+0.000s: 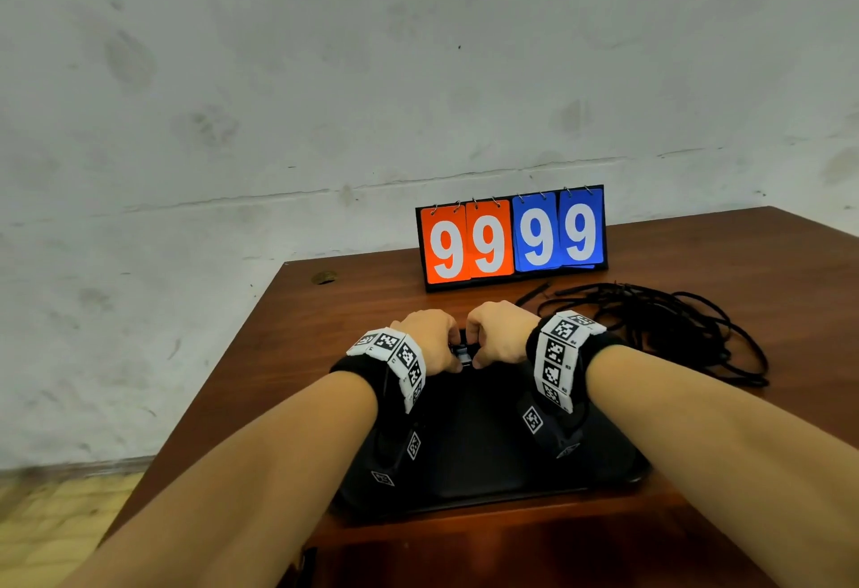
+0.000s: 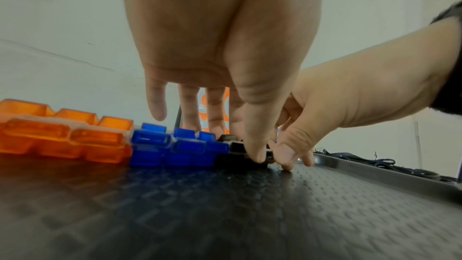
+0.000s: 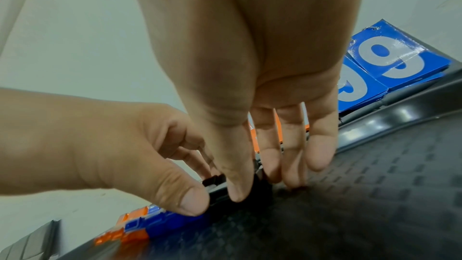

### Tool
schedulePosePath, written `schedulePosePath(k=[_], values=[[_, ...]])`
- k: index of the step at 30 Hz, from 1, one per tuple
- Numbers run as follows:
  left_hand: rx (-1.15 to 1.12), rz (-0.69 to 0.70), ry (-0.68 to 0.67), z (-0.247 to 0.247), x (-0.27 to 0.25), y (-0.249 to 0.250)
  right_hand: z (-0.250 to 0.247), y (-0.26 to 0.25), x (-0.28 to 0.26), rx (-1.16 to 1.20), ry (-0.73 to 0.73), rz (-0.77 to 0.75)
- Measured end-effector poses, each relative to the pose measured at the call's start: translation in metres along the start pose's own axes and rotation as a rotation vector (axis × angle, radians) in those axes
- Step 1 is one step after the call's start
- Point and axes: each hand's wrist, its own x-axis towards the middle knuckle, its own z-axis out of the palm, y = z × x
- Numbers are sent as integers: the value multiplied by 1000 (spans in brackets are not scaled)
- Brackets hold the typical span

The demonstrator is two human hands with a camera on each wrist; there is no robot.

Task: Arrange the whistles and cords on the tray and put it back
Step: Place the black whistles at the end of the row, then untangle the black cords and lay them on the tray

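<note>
A black textured tray (image 1: 488, 462) lies on the wooden table. Along its far edge runs a row of orange whistles (image 2: 62, 135), blue whistles (image 2: 175, 147) and black whistles (image 2: 230, 157). Both hands meet over the black whistles (image 1: 461, 351). My left hand (image 1: 430, 341) pinches one between thumb and fingers, its thumb tip low on the whistle in the left wrist view. My right hand (image 1: 499, 331) pinches the black whistles (image 3: 262, 191) from the other side. A tangle of black cords (image 1: 674, 331) lies on the table to the right of the tray.
A flip scoreboard (image 1: 511, 238) showing 99 in orange and 99 in blue stands behind the tray near the wall. The table's left edge (image 1: 260, 308) drops off close to the tray. The tray's near half holds nothing but my forearms above it.
</note>
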Motion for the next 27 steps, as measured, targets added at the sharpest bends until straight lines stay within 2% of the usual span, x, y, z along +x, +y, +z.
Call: schedulePosePath(k=[6,12,20,27], values=[[-35,12,34,-2,-5,1,0,3,-8,43,39,-8],[-99,29,123,-13,-16,21,-13,23,-44,107,109,25],[-162,141,129,-22,-32,107,-42,88,-121,173,169,137],[-110,197,107,0,-36,179,-42,149,-182,145,197,228]])
